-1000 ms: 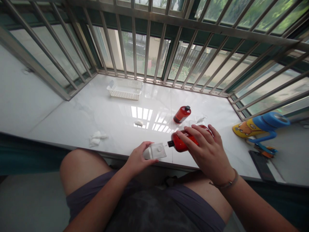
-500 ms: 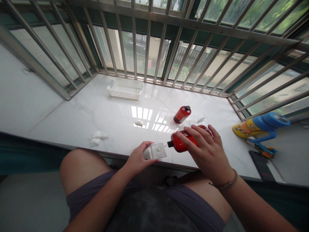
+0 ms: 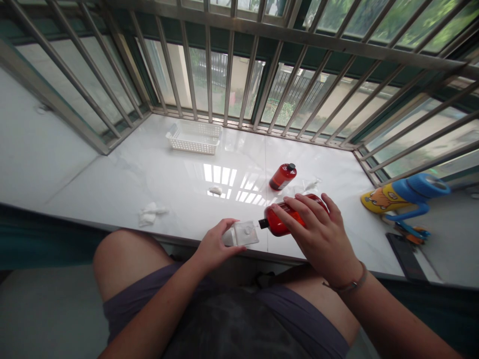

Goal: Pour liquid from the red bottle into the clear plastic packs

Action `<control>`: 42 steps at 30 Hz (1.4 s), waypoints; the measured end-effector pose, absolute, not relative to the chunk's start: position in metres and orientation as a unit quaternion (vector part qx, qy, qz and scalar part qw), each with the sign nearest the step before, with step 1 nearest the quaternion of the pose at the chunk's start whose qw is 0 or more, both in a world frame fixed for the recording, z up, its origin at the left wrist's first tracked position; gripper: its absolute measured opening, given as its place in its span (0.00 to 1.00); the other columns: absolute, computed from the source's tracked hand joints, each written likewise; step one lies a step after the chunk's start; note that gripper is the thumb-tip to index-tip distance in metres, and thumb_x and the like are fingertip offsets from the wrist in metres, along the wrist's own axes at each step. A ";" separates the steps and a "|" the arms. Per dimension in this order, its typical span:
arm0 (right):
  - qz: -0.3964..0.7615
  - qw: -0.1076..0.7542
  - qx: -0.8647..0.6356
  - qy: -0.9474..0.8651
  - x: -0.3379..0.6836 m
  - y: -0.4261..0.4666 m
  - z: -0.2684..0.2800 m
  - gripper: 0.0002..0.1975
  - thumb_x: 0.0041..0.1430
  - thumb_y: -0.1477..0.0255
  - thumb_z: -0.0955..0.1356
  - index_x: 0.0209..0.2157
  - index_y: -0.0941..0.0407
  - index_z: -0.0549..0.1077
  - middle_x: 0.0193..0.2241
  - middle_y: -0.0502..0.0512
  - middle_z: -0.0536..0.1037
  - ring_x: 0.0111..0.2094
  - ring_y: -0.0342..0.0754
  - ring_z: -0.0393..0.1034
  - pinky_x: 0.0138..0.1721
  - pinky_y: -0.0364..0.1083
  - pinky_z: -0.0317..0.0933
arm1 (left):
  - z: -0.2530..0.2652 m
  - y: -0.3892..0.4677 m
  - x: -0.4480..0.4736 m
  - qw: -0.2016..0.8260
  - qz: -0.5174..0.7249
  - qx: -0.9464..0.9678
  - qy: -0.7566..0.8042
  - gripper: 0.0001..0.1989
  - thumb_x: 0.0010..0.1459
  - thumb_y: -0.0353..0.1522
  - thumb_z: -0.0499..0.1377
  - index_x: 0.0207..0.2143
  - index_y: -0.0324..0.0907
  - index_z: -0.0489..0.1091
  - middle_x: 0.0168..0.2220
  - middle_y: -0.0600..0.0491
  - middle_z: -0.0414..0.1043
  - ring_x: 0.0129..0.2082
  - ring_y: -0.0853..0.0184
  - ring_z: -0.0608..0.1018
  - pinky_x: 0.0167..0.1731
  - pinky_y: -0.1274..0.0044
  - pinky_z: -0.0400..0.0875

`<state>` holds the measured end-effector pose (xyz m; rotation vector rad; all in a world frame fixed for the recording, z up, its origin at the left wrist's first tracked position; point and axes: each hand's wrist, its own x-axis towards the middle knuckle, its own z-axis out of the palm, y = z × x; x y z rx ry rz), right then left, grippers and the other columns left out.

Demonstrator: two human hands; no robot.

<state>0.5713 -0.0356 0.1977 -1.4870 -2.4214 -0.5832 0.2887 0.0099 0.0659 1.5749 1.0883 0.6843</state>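
My left hand (image 3: 219,244) is closed round a small clear, square-shouldered container (image 3: 246,233), thumb on the near side and fingers on the far side. A round mark shows on its face; I cannot tell if that is an opening. In my right hand (image 3: 318,232) is a red bottle (image 3: 279,221), tipped on its side. Its black threaded neck has no cap visible and points left at the container, with a small gap between them. A thin trace, perhaps liquid, shows in that gap. A second red bottle (image 3: 283,177), black-topped, stands upright behind.
A white perforated basket (image 3: 194,138) sits at the back left. Crumpled white tissue (image 3: 149,214) and a small white wad (image 3: 215,190) lie on the counter (image 3: 123,184). At right are a blue and yellow water bottle (image 3: 404,193) and a dark phone-like slab (image 3: 406,257). Metal bars (image 3: 228,80) line the window.
Hardly anything differs. My right hand and the tipped red bottle have shifted very slightly left; my left hand and the clear container stay in place.
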 end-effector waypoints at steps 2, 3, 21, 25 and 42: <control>-0.201 0.120 -0.507 -0.829 0.571 -0.036 0.197 0.27 0.72 0.78 0.69 0.68 0.45 0.71 0.64 0.58 0.77 0.67 0.61 0.67 0.74 0.70 0.48 | 0.066 0.010 0.289 0.528 0.288 0.659 0.452 0.35 0.50 0.42 0.78 0.58 0.51 0.71 0.57 0.51 0.81 0.58 0.53 0.81 0.62 0.63 0.74; -0.202 0.120 -0.506 -0.830 0.571 -0.036 0.197 0.27 0.72 0.78 0.69 0.68 0.45 0.71 0.64 0.58 0.77 0.67 0.61 0.67 0.74 0.70 0.48 | 0.067 0.010 0.289 0.529 0.289 0.659 0.450 0.35 0.50 0.42 0.78 0.58 0.51 0.71 0.57 0.51 0.81 0.58 0.53 0.82 0.61 0.63 0.74; -0.207 0.110 -0.501 -0.833 0.568 -0.037 0.193 0.27 0.72 0.78 0.68 0.68 0.45 0.70 0.64 0.58 0.77 0.67 0.61 0.67 0.74 0.70 0.48 | 0.069 0.011 0.291 0.526 0.290 0.663 0.447 0.35 0.49 0.42 0.78 0.58 0.52 0.71 0.58 0.52 0.81 0.57 0.53 0.82 0.60 0.63 0.75; -0.209 0.111 -0.496 -0.835 0.567 -0.037 0.193 0.27 0.71 0.79 0.68 0.68 0.46 0.71 0.64 0.59 0.77 0.67 0.62 0.67 0.73 0.71 0.49 | 0.069 0.011 0.291 0.528 0.291 0.662 0.445 0.35 0.49 0.42 0.78 0.58 0.52 0.71 0.58 0.52 0.81 0.57 0.53 0.82 0.60 0.64 0.75; -0.213 0.104 -0.491 -0.838 0.567 -0.036 0.189 0.26 0.73 0.77 0.67 0.68 0.46 0.70 0.64 0.58 0.78 0.67 0.62 0.67 0.74 0.71 0.47 | 0.074 0.012 0.293 0.533 0.293 0.662 0.437 0.36 0.50 0.42 0.78 0.59 0.50 0.70 0.59 0.49 0.80 0.58 0.52 0.82 0.60 0.64 0.75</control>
